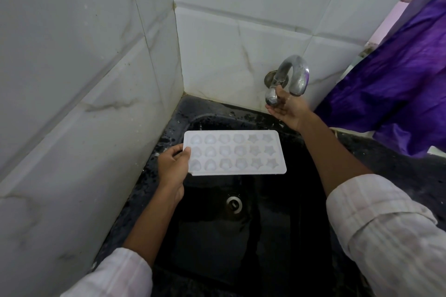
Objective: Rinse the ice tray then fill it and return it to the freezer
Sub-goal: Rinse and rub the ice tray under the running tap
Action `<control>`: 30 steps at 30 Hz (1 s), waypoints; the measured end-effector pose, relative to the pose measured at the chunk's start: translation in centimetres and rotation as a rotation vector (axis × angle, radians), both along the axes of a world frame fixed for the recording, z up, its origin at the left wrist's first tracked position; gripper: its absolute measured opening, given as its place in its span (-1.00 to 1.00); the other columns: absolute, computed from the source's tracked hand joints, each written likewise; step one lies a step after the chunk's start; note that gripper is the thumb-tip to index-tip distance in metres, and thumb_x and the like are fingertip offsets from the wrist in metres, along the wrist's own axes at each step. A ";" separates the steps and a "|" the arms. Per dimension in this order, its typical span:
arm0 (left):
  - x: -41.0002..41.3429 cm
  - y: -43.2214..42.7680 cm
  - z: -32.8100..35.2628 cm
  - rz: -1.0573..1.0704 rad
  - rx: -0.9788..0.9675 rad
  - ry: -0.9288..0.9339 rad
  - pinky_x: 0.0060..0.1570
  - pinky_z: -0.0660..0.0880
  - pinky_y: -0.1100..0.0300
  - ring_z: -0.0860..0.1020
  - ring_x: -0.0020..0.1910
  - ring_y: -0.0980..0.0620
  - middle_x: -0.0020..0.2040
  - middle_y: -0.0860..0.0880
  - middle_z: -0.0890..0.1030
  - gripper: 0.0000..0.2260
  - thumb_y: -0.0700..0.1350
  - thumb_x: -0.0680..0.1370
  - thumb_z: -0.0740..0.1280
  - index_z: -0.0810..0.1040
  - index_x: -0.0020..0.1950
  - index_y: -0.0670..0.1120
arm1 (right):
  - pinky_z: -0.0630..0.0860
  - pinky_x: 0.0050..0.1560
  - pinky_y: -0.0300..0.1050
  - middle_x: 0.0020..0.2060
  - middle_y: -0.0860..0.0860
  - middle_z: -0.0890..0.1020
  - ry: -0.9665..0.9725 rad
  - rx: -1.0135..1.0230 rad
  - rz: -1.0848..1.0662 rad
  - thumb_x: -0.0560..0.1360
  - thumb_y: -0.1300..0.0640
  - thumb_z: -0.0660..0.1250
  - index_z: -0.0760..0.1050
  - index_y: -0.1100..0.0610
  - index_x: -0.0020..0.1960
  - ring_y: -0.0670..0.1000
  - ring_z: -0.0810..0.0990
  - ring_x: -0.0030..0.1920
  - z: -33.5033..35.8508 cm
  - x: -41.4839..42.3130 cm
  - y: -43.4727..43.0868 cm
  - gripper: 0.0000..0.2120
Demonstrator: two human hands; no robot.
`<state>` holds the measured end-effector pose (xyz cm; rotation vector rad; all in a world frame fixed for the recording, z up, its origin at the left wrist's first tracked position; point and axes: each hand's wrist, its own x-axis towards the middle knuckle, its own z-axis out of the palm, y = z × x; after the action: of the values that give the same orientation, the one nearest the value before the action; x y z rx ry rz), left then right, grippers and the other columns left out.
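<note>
Hands are showing in the head view, both held out over a black sink point(277, 236) set into a corner of white wall tiles point(84, 55). The left hand point(172, 169) is grasping the ice tray point(234, 152) by its left short end, thumb lying on the top face and fingers tucked beneath. The tray is hanging level above the basin, cavities facing up, heart shapes near the hand and stars at the far end. It is sitting left of and below the tap point(295, 72), not under the spout. The right hand point(287, 108) is gripping the tap handle point(272, 99), thumb standing against the knob and fingers cupping under it. The drain point(234, 204) is lying below the tray. Purple cloth point(398, 79) is hanging at the right, and pale checked sleeves point(386, 236) are covering both forearms.
</note>
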<state>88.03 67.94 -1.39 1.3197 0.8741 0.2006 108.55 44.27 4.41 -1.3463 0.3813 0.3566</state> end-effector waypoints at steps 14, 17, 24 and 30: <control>0.3 -0.1 0.5 0.011 -0.018 -0.007 -0.24 0.57 0.14 0.66 -0.17 -0.03 -0.10 -0.06 0.69 -0.91 -0.22 0.61 0.33 0.63 0.05 -0.14 | 0.64 0.09 -0.03 -0.06 0.17 0.65 0.034 0.008 -0.034 0.51 0.07 0.47 0.51 0.25 0.11 0.10 0.67 -0.05 0.2 -0.1 0.1 -0.69; 0.4 -0.3 0.7 0.012 -0.021 -0.009 -0.24 0.57 0.15 0.66 -0.15 -0.03 -0.08 -0.07 0.69 -0.89 -0.22 0.61 0.33 0.63 0.08 -0.16 | 0.67 0.00 -0.04 -0.01 0.19 0.66 0.028 0.002 -0.045 0.48 0.06 0.50 0.50 0.28 0.21 0.11 0.68 -0.04 0.1 0.0 0.1 -0.58; 0.5 -0.5 1.0 0.014 -0.037 -0.027 -0.28 0.56 0.17 0.64 -0.20 0.02 -0.11 -0.05 0.67 -0.90 -0.23 0.61 0.33 0.61 0.09 -0.16 | 0.66 -0.17 -0.12 0.07 0.21 0.68 0.001 -0.066 -0.036 0.42 -0.02 0.55 0.54 0.27 0.14 0.11 0.70 -0.01 -0.3 0.2 0.0 -0.54; 0.5 -0.6 1.1 0.014 -0.034 -0.033 -0.27 0.57 0.17 0.64 -0.22 0.02 -0.11 -0.06 0.67 -0.91 -0.23 0.62 0.32 0.61 0.07 -0.16 | 0.67 -0.08 -0.06 0.04 0.20 0.69 0.005 -0.102 -0.032 0.39 -0.04 0.57 0.54 0.21 0.00 0.12 0.70 0.00 -0.3 0.5 0.0 -0.61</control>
<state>88.50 67.35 -0.33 1.2756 0.8556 0.2174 109.02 44.23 4.08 -1.4377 0.4292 0.3174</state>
